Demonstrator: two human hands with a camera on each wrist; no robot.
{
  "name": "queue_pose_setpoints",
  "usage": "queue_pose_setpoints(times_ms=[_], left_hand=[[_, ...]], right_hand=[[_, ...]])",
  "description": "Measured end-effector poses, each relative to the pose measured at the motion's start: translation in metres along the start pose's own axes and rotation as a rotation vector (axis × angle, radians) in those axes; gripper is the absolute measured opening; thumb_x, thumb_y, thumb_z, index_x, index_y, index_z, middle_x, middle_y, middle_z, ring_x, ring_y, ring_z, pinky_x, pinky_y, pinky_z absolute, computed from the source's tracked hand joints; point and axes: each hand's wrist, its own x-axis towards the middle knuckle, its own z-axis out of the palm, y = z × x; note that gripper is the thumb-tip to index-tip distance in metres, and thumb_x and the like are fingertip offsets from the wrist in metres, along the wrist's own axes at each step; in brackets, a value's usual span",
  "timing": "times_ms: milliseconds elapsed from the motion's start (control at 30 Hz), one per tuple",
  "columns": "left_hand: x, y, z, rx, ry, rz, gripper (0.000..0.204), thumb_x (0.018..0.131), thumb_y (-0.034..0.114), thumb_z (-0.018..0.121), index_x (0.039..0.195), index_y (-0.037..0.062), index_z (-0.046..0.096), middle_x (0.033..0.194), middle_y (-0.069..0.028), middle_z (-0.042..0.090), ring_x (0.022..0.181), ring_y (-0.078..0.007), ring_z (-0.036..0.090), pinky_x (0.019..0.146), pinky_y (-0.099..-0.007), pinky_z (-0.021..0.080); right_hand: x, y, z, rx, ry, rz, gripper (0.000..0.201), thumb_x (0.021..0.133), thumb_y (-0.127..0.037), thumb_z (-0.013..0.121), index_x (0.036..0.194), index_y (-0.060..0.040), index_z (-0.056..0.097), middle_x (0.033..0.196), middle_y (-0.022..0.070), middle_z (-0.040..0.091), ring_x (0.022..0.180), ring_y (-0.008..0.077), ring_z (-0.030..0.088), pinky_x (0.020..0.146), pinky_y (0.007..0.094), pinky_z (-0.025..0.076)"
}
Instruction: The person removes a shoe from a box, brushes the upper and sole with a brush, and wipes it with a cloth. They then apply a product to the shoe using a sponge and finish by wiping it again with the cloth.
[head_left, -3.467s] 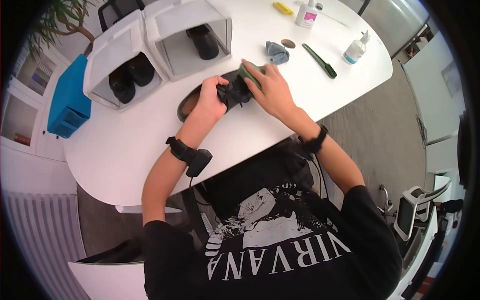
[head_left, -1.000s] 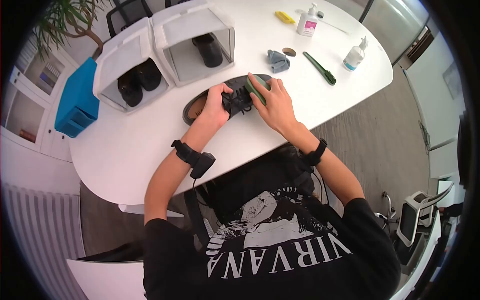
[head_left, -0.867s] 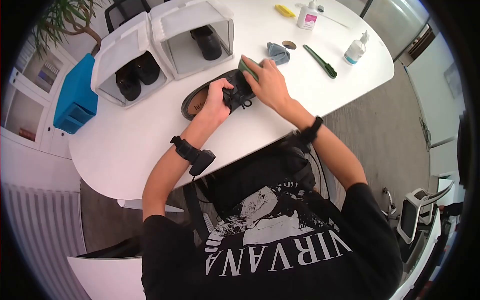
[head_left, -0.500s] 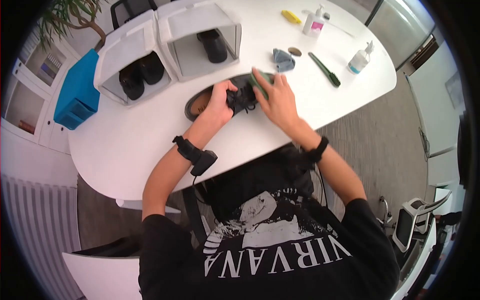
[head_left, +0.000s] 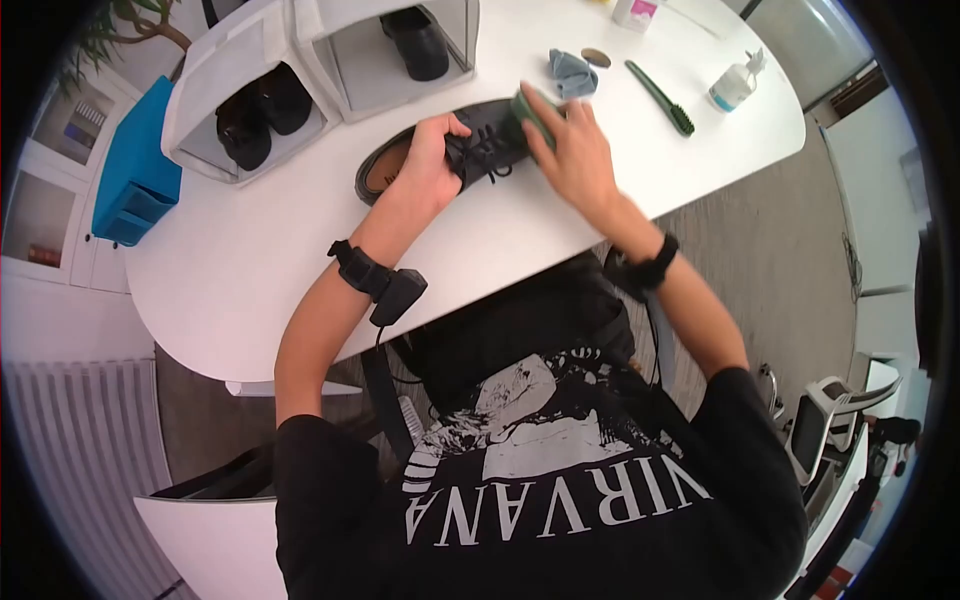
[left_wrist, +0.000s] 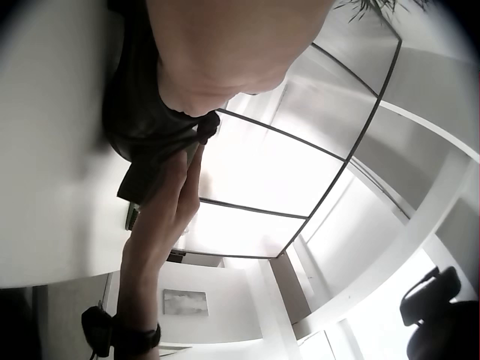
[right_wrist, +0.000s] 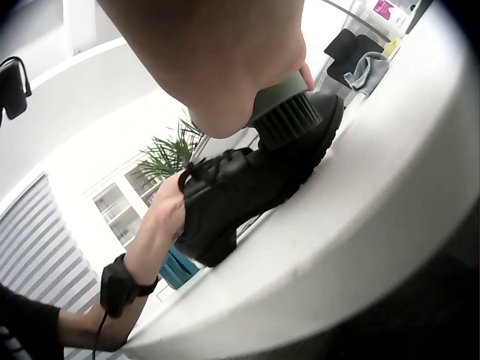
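A black lace-up shoe (head_left: 488,118) lies on the white table, its brown insole showing at the heel end. My left hand (head_left: 425,168) grips it around the middle, thumb over the opening beside the laces. With my right hand (head_left: 582,165) I hold a green shoe brush (right_wrist: 287,105) from above. In the right wrist view its bristles press on the upper near the toe, just ahead of the laces. The left wrist view shows the dark shoe (left_wrist: 139,120) close up, partly covered by my left hand.
Two white shoe boxes (head_left: 250,60) stand open at the back left with black shoes (head_left: 415,45) inside. Beyond the toe lie a grey-blue cloth (head_left: 572,75), a round tin (head_left: 596,57), a long green brush (head_left: 660,98) and a pump bottle (head_left: 735,85). A teal box (head_left: 140,165) stands at the left.
My right hand has moved the brush back and forth over the front of the shoe. My left hand keeps its grip. The head view has tilted, so the table sits higher in it.
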Motion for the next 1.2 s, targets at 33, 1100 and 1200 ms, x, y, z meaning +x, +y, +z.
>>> queue_pose_setpoints(times_ms=[33, 1100, 1200], left_hand=[[-0.016, 0.003, 0.015, 0.014, 0.009, 0.01, 0.021, 0.085, 0.005, 0.056, 0.103, -0.0047, 0.059, 0.106, -0.0163, 0.069, 0.096, -0.0312, 0.071, 0.096, -0.0435, 0.063], [-0.025, 0.007, 0.025, 0.03, 0.046, -0.004, 0.025, 0.085, 0.004, 0.053, 0.108, -0.0033, 0.062, 0.112, -0.0168, 0.07, 0.099, -0.0307, 0.071, 0.096, -0.0437, 0.062], [-0.024, 0.013, 0.027, 0.001, 0.032, -0.001, 0.023, 0.085, 0.004, 0.054, 0.105, -0.0026, 0.061, 0.109, -0.0156, 0.071, 0.096, -0.0293, 0.071, 0.095, -0.0428, 0.062]], right_hand=[[0.014, 0.004, 0.006, -0.001, 0.025, 0.005, 0.049, 0.103, -0.029, 0.066, 0.151, -0.018, 0.064, 0.097, 0.0215, 0.061, 0.098, 0.0404, 0.06, 0.085, 0.0485, 0.052], [0.071, -0.013, 0.039, -0.025, -0.002, 0.018, 0.047, 0.102, -0.031, 0.065, 0.147, -0.0188, 0.067, 0.098, 0.0224, 0.065, 0.1, 0.0396, 0.062, 0.086, 0.0481, 0.055], [0.06, -0.02, 0.021, -0.017, -0.042, 0.002, 0.046, 0.103, -0.031, 0.065, 0.147, -0.0195, 0.067, 0.098, 0.0221, 0.064, 0.099, 0.039, 0.062, 0.086, 0.0477, 0.055]])
